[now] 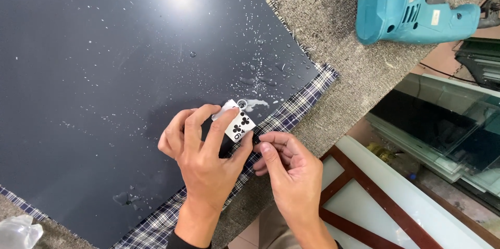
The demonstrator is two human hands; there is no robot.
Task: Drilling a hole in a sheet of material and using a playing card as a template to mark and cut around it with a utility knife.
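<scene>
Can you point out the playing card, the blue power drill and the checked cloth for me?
playing card (240,124), head view, on its white face.
blue power drill (401,4), head view, on its body.
checked cloth (299,104), head view, on the strip beside the dark panel.

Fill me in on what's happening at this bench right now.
A person is working at the edge of a dark glass panel that lies on a plaid cloth and is speckled with water drops. The left hand presses a folded playing card against the panel beside a small hole ringed with white residue. The right hand pinches a small dark piece at the panel's edge. A teal power drill lies on the grey carpeted surface behind.
</scene>
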